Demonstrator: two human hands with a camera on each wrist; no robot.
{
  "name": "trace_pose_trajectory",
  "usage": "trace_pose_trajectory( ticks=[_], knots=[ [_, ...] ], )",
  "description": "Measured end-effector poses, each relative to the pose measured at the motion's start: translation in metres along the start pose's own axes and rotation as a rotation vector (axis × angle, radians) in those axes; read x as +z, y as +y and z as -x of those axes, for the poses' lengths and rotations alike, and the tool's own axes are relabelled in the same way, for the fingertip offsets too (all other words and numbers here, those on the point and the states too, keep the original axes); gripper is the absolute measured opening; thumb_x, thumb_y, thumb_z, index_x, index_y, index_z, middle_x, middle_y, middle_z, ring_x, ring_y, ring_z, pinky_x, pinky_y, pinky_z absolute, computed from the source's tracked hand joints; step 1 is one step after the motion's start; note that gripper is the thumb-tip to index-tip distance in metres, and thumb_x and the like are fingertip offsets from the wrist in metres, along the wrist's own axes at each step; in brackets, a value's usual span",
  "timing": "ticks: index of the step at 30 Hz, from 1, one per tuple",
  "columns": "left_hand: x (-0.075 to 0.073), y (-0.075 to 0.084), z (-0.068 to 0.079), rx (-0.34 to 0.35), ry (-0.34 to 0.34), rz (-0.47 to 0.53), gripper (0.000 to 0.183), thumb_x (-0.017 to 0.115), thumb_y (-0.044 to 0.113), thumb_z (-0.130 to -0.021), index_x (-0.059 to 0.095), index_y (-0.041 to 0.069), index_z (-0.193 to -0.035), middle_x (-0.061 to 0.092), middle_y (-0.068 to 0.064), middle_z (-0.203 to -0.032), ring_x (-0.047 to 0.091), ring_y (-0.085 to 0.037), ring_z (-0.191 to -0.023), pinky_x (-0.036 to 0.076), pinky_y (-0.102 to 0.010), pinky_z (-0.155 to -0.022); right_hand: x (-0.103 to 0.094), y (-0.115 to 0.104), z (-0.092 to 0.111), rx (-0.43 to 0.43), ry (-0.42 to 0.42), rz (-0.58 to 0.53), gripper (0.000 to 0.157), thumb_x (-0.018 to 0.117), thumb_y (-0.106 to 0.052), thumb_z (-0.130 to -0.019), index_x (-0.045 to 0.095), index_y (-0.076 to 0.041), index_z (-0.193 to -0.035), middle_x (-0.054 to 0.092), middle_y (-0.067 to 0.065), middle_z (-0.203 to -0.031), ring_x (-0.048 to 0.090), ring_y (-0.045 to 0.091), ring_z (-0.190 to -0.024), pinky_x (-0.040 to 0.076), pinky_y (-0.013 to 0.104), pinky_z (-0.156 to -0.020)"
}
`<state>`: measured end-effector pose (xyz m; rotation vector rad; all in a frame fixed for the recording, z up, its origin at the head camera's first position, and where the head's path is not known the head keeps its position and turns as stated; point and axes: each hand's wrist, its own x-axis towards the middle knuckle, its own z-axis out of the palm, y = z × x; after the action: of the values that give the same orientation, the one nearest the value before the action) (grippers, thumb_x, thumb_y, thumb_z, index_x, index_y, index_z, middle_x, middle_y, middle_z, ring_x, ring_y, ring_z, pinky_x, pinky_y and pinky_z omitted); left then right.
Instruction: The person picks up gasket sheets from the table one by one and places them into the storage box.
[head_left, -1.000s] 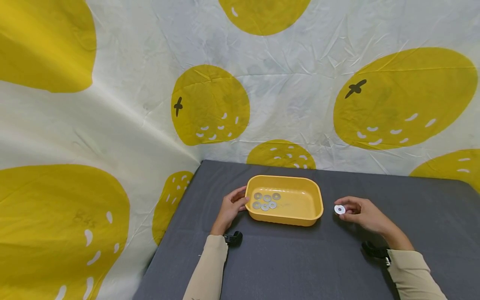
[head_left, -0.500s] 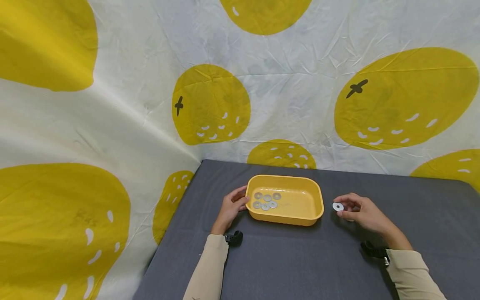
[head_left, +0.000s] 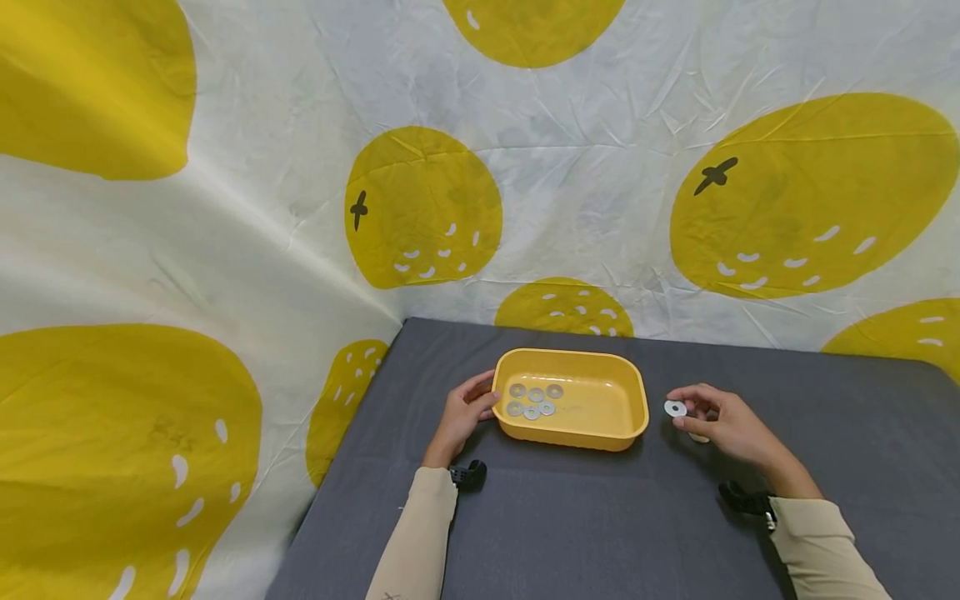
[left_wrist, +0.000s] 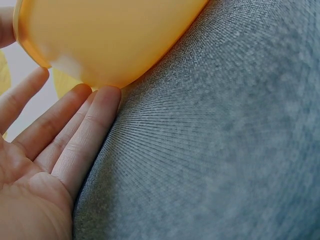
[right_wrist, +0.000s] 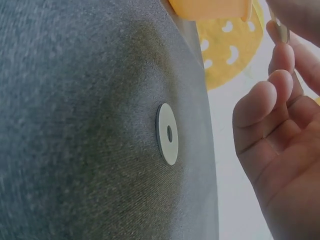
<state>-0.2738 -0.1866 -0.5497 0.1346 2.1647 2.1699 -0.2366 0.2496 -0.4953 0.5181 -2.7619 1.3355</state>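
Observation:
Several flat metal washers lie in the left part of a yellow plastic tray (head_left: 607,408); one washer (head_left: 554,391) is near its back wall. My left hand (head_left: 459,421) holds the tray's left end, with the thumb at the rim and long fingers (left_wrist: 92,132) against the outer wall. To the right of the tray, my right hand (head_left: 723,423) pinches a washer (head_left: 681,412) between thumb and index finger, above the table. Below this hand a second washer (right_wrist: 167,135) lies flat on the cloth, partly hidden in the head view.
A dark grey cloth (head_left: 570,517) covers the table. White fabric (head_left: 570,208) with yellow fruit shapes hangs behind and to the left. Black straps (head_left: 468,476) are on both wrists.
My right hand has risen slightly with the pinched washer, which has shifted a little up and left. The washer beneath has come into view. My left hand and the tray stay in place.

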Motion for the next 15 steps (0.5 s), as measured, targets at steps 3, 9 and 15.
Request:
trace_pose_trajectory(
  ticks=[3,9,15],
  knots=[
    [0.0,0.001,0.0,0.002,0.002,0.001,0.049,0.071,0.019,-0.098,0.059,0.02,-0.145,0.063,-0.019,-0.139,0.066,-0.034,-0.12,0.062,-0.033,-0.087,0.0,-0.002,-0.002,0.0,0.003,0.008,0.033,0.076,-0.012,-0.093,0.067,-0.001,-0.122,0.056,0.004,-0.09,0.049,0.009,-0.068,0.044,0.024,-0.052],
    [0.0,0.0,-0.001,0.003,-0.001,0.01,0.049,0.073,0.021,-0.096,0.061,0.022,-0.144,0.065,-0.018,-0.136,0.069,-0.029,-0.116,0.063,-0.033,-0.087,-0.002,-0.01,-0.007,-0.008,0.012,0.018,0.032,0.075,-0.012,-0.094,0.067,-0.002,-0.123,0.056,0.006,-0.092,0.049,0.009,-0.071,0.042,0.024,-0.054],
    [-0.001,-0.001,-0.002,-0.002,0.003,0.013,0.049,0.075,0.024,-0.095,0.062,0.023,-0.143,0.066,-0.016,-0.135,0.069,-0.024,-0.114,0.062,-0.033,-0.086,-0.002,-0.021,-0.016,0.007,-0.021,0.039,0.035,0.073,-0.019,-0.096,0.065,-0.004,-0.127,0.055,0.008,-0.096,0.049,0.011,-0.075,0.043,0.025,-0.059]
  ],
)
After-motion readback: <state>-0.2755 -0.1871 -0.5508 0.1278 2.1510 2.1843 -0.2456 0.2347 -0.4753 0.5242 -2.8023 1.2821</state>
